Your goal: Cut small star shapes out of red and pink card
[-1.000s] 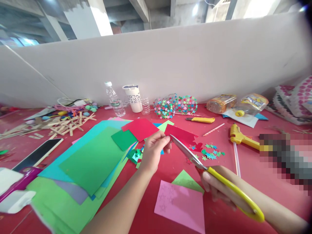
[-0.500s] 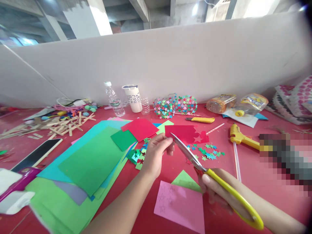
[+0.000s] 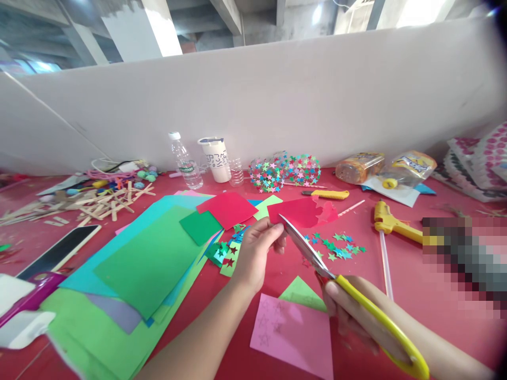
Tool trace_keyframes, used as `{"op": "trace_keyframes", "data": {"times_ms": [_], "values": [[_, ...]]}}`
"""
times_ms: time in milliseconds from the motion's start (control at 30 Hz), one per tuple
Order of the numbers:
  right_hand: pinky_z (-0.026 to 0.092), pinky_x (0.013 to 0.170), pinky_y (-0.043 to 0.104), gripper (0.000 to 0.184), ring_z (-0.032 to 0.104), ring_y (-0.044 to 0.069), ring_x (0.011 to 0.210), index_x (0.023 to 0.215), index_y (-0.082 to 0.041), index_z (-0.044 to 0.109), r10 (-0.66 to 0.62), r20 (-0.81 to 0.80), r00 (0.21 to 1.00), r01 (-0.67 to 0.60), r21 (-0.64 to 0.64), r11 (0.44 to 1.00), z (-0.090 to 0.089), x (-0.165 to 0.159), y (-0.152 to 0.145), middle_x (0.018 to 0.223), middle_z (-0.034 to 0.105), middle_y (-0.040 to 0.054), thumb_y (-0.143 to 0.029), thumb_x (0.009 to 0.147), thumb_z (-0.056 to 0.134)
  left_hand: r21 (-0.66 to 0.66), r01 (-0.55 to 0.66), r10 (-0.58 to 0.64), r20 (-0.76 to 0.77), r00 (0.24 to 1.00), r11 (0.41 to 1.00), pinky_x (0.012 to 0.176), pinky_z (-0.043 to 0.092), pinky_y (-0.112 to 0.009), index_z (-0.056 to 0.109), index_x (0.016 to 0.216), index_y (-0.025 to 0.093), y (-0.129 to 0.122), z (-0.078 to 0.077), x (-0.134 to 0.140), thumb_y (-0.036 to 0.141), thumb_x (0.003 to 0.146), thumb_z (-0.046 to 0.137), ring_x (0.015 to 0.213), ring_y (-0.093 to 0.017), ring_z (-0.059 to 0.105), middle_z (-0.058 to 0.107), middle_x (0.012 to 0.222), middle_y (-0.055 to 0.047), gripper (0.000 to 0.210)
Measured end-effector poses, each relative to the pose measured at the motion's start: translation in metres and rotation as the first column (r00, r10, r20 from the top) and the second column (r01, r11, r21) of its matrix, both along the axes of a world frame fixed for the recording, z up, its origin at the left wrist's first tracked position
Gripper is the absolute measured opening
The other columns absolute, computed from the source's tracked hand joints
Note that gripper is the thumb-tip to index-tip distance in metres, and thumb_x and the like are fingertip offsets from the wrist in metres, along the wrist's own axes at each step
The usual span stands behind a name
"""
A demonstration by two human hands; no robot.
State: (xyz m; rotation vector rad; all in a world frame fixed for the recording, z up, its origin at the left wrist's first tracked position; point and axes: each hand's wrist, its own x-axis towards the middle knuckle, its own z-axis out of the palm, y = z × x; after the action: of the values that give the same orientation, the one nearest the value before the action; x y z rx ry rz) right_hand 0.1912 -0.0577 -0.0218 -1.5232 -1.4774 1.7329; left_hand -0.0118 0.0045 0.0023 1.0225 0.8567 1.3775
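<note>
My left hand (image 3: 259,245) is closed in a pinch at the near left edge of a red sheet of paper (image 3: 295,211). Star-shaped cutouts leave that sheet's right end ragged. Yellow-handled scissors (image 3: 304,245) are in my right hand (image 3: 352,306), their blades pointing up and left. The blade tips reach right beside my left fingertips, over the red paper; contact is unclear. Below my hands lies a pink sheet (image 3: 293,335) with drawn stars, partly covering a light green piece (image 3: 303,293). Small cut stars (image 3: 338,245) are scattered beyond the scissors.
Stacked coloured sheets (image 3: 146,258) and a phone (image 3: 59,250) lie to the left. A water bottle (image 3: 186,163), a white cup (image 3: 216,161) and star-covered cylinders (image 3: 269,174) stand at the back. To the right are a utility knife (image 3: 327,195) and a yellow glue gun (image 3: 396,227).
The red sheet has tilted, its ragged right end swinging up and away. My left hand has shifted very slightly right; the scissors stay almost in place.
</note>
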Motion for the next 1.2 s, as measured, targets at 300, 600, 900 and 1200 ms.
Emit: {"op": "trace_keyframes", "data": {"times_ms": [300, 600, 900, 1200], "values": [[0.018, 0.035, 0.017, 0.074, 0.03, 0.004, 0.036, 0.065, -0.022, 0.042, 0.091, 0.14, 0.986, -0.105, 0.094, 0.99, 0.026, -0.003, 0.004, 0.047, 0.039, -0.0085, -0.095, 0.075, 0.037, 0.001, -0.017, 0.017, -0.038, 0.999, 1.0, 0.056, 0.039, -0.023, 0.061, 0.061, 0.019, 0.0, 0.002, -0.001, 0.028, 0.082, 0.066, 0.054, -0.01, 0.05, 0.058, 0.058, 0.002, 0.023], [0.021, 0.034, 0.017, 0.079, 0.03, 0.003, 0.033, 0.066, -0.022, 0.041, 0.092, 0.215, 0.972, -0.122, 0.131, 0.984, 0.028, -0.002, 0.006, 0.048, 0.042, -0.008, -0.1, 0.07, 0.027, 0.003, -0.006, 0.006, -0.021, 1.0, 1.0, 0.055, 0.039, -0.023, 0.061, 0.061, 0.019, 0.0, 0.002, 0.0, 0.027, 0.083, 0.066, 0.054, -0.009, 0.05, 0.058, 0.058, 0.002, 0.023], [0.027, 0.032, 0.015, 0.068, 0.034, 0.003, 0.034, 0.069, -0.022, 0.043, 0.099, 0.118, 0.988, -0.111, 0.101, 0.989, 0.016, 0.003, 0.01, 0.055, 0.05, -0.0055, -0.089, 0.081, 0.041, -0.008, -0.026, 0.025, -0.035, 0.999, 1.0, 0.057, 0.041, -0.023, 0.062, 0.062, 0.018, 0.003, 0.0, -0.003, 0.028, 0.08, 0.068, 0.053, -0.01, 0.052, 0.062, 0.059, 0.001, 0.022], [0.027, 0.034, 0.016, 0.07, 0.035, 0.004, 0.034, 0.07, -0.02, 0.048, 0.096, 0.05, 0.994, -0.1, 0.091, 0.991, 0.014, 0.004, 0.008, 0.056, 0.051, -0.0048, -0.089, 0.08, 0.042, -0.08, -0.135, 0.141, 0.07, 0.988, 0.988, 0.056, 0.045, -0.022, 0.065, 0.075, 0.017, 0.005, 0.009, -0.002, 0.027, 0.072, 0.075, 0.056, -0.011, 0.058, 0.066, 0.061, 0.001, 0.014]]}}
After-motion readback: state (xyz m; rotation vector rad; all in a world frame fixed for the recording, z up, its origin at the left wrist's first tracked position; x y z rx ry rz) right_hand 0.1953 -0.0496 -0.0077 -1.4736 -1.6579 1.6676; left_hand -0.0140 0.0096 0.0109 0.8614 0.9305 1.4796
